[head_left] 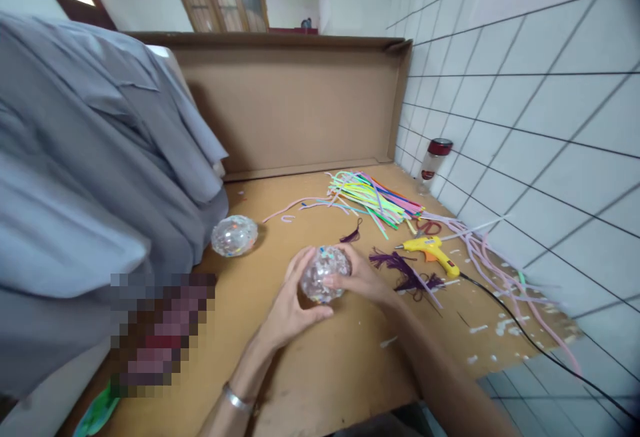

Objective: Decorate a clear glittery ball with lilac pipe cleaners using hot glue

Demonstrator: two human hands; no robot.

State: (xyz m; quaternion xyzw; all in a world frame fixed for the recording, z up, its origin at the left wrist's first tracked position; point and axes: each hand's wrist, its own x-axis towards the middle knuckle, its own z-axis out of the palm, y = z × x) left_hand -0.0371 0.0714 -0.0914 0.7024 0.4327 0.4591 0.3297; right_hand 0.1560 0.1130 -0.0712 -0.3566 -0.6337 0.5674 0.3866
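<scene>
Left hand (pixel 287 305) cups clear ball (pixel 314 279), fingers curved, thumb spread; right hand (pixel 366 279) pinches it between thumb and fingers.

The setting is a craft workspace, possibly in a home. A hot-glue gun (pixel 425 244) and colourful pipe cleaners (pixel 367 195) lie near a white-tiled wall (pixel 520 107).

Gap left, clutter right!
Bare bench (pixel 345 370) opens between the loose clear ball (pixel 235 235) and left grip (pixel 290 303); purple threads (pixel 407 270), glue gun (pixel 427 245) and cord (pixel 525 334) crowd the right, cardboard wall (pixel 295 110) blocks beyond.
</scene>
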